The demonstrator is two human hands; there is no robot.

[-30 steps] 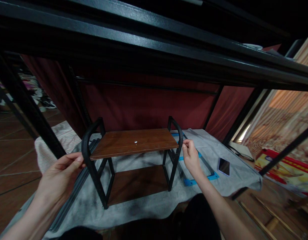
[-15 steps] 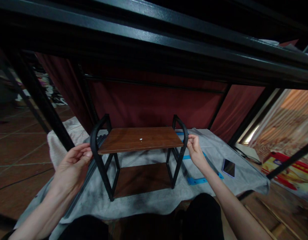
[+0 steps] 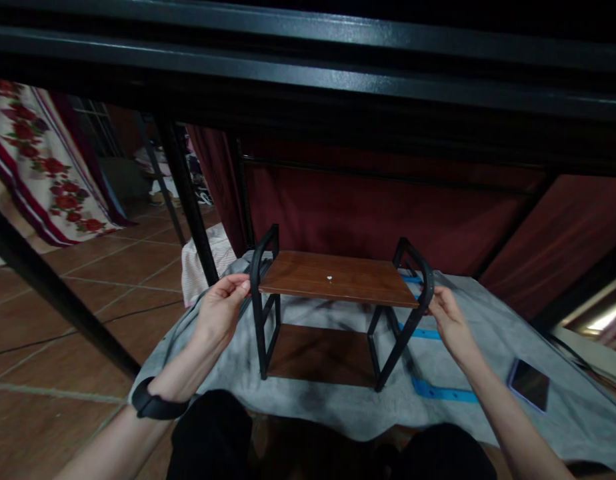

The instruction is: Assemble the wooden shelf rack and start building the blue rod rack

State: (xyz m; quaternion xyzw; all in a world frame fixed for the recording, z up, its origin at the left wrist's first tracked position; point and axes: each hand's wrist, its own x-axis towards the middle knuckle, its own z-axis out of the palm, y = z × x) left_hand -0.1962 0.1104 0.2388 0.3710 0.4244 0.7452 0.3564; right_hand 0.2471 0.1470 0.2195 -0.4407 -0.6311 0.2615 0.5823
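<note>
A small two-tier shelf (image 3: 333, 275) stands upright on a grey cloth (image 3: 308, 417), with brown wood-look boards and black tubular side frames. My left hand (image 3: 221, 307) is closed at the outer side of the left frame, about level with the upper board, thumb and fingers together. On the opposite side my right hand (image 3: 449, 320) has its bent fingers against the right frame, partly hidden behind the tube. A small white speck (image 3: 329, 277) lies on the upper board. The lower board (image 3: 321, 353) sits near the cloth.
A dark metal beam (image 3: 308, 73) crosses overhead, and black posts (image 3: 188, 200) rise at the left. Blue-cornered frame pieces (image 3: 443, 391) and a phone (image 3: 529, 385) lie at the right. Behind hangs a dark red curtain (image 3: 378, 207). My knees (image 3: 211, 433) are close below.
My view has swung left, so the shelf and both hands appear farther right. A flowered curtain and my wristband have come into sight. Both hands stay at the shelf's sides.
</note>
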